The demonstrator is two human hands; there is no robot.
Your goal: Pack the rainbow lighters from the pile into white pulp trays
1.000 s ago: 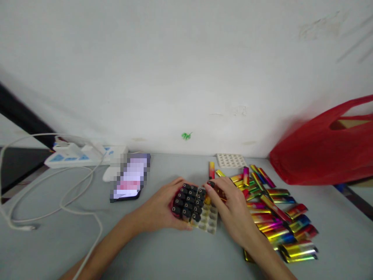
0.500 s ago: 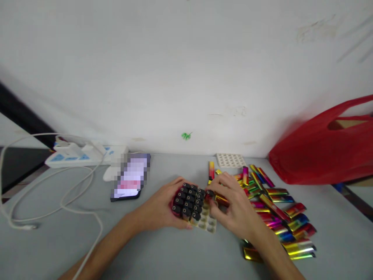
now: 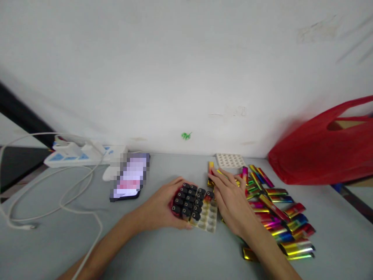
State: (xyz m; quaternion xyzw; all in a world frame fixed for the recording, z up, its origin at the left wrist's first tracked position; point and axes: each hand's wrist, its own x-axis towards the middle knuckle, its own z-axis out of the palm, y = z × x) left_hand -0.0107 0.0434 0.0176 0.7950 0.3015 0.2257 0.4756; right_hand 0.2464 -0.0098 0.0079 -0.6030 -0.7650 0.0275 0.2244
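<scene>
Should the left hand [image 3: 161,206] slacken its clasp around the black-ended tubes [image 3: 189,201], they could topple from the tray [image 3: 210,224]; the right hand [image 3: 230,194] spreads, unclenched, over loose tubes [image 3: 274,208]

Black-topped sticks [image 3: 189,198] upright in a pale tray [image 3: 206,222] (some sockets [image 3: 210,222] bare), shiny multicoloured sticks [image 3: 274,208] loose nearby.

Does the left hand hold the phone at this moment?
No, the left hand grips the black-topped pieces standing in the tray, while the phone is apart, farther left.
</scene>
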